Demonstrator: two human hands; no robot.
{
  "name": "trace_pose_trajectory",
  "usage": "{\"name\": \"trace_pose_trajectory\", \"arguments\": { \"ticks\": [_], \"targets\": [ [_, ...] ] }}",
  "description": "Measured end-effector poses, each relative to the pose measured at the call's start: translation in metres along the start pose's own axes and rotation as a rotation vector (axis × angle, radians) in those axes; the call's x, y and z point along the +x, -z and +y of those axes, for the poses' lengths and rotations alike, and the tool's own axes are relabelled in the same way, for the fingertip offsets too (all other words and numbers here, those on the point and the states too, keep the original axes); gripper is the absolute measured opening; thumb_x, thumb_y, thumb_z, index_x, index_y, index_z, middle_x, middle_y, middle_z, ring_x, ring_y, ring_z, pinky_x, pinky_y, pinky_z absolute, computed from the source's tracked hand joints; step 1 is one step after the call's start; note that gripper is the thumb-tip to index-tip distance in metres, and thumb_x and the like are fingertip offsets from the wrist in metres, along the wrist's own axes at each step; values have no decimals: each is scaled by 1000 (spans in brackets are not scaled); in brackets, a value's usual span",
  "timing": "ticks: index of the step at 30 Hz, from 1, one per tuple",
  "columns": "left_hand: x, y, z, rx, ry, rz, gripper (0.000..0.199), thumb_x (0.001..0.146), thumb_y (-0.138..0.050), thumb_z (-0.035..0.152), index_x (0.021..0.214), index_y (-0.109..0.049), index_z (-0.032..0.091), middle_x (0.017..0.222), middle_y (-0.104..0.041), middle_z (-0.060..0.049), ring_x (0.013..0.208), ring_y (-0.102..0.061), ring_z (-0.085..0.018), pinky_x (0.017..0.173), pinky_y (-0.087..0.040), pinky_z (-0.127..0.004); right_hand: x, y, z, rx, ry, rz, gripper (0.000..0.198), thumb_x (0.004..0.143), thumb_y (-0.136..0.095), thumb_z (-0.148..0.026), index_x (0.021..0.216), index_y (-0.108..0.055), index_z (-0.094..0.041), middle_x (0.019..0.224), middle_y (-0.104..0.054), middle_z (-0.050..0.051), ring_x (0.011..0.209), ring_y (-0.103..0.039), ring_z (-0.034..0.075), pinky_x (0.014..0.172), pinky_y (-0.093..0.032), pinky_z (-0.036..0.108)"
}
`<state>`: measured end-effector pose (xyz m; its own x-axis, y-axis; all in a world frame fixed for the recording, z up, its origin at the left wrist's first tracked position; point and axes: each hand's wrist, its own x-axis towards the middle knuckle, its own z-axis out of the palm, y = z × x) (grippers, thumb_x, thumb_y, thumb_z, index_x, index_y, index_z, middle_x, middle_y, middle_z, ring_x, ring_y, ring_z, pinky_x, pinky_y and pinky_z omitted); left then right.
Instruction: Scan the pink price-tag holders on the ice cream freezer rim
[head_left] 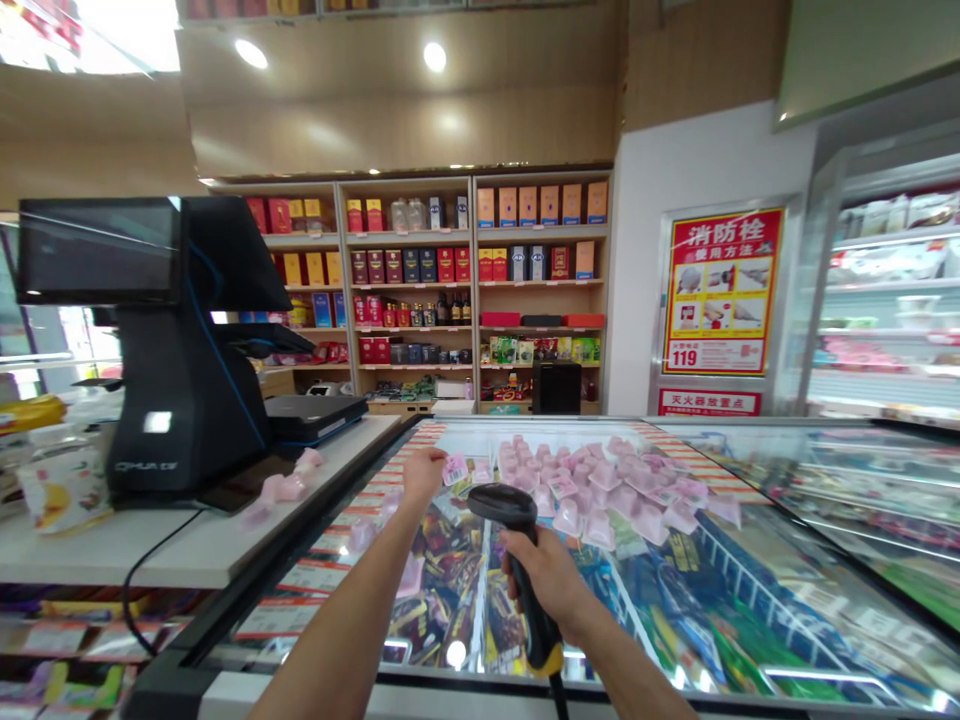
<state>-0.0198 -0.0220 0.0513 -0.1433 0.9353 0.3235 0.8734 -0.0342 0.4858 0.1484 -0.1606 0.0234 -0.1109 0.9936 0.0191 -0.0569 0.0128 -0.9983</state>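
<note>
My left hand point(424, 470) pinches a small pink cup with a barcode label point(455, 470), held over the freezer's glass top. Wrapped in my right hand point(553, 582) is a black and yellow barcode scanner point(504, 503). Its head is just right of and nearer than the labelled cup, and its cable runs down out of view. Many similar pink cups point(600, 478) lie heaped on the glass beyond the scanner. A few more pink cups point(367, 533) sit left of my left forearm.
Packaged ice treats show through the chest freezer's glass point(675, 580). A counter point(180, 560) on the left bears a checkout terminal point(187, 400), some pink cups point(289, 487) and a snack bag point(67, 485). Shelves of boxed goods point(409, 265) stand behind; an open fridge point(892, 290) is at right.
</note>
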Motion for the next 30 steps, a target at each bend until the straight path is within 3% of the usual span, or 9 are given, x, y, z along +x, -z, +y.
{"name": "trace_pose_trajectory", "arguments": {
  "ticks": [9, 12, 16, 21, 25, 30],
  "targets": [
    [-7, -34, -1, 9, -1, -55, 25, 79, -46, 31, 98, -53, 15, 98, -56, -5, 83, -55, -14, 72, -46, -33, 6, 25, -6, -14, 13, 99, 28, 70, -45, -41, 58, -46, -15, 40, -46, -4, 34, -41, 7, 35, -36, 20],
    [-17, -48, 3, 15, -62, -26, 22, 79, -46, 30, 94, -54, 15, 95, -57, -4, 84, -55, -14, 74, -45, -34, 7, 35, -7, -8, 10, 137, 29, 69, -46, -42, 58, -46, -15, 40, -47, -3, 34, -42, 7, 36, -36, 19],
    [-41, -63, 10, 15, -178, 26, 19, 80, -40, 14, 82, -59, 14, 88, -58, -6, 84, -53, -14, 77, -40, -28, 9, 41, -4, 0, -1, 157, 30, 69, -46, -42, 57, -47, -15, 39, -47, -3, 34, -42, 7, 36, -37, 20],
    [-62, -78, 18, 21, -269, -15, 25, 76, -39, 9, 82, -61, 16, 88, -58, -7, 86, -53, -14, 75, -37, -22, 11, 39, 1, 1, -8, 160, 30, 69, -47, -42, 57, -48, -15, 40, -48, -2, 35, -44, 7, 36, -37, 20],
    [-59, -62, 19, 32, -236, -67, 26, 70, -45, 10, 90, -60, 18, 90, -59, -6, 84, -55, -14, 71, -38, -21, 10, 32, 2, 10, -16, 136, 28, 69, -48, -41, 59, -48, -15, 40, -48, -2, 35, -44, 8, 35, -36, 20],
    [-60, -1, -18, 61, -72, -68, 31, 65, -52, 19, 96, -58, 20, 99, -58, -9, 90, -54, -22, 73, -37, -29, 10, 22, 3, 7, -42, 102, 29, 69, -47, -41, 56, -48, -15, 39, -47, -3, 33, -42, 7, 35, -37, 20]
  ]
}}
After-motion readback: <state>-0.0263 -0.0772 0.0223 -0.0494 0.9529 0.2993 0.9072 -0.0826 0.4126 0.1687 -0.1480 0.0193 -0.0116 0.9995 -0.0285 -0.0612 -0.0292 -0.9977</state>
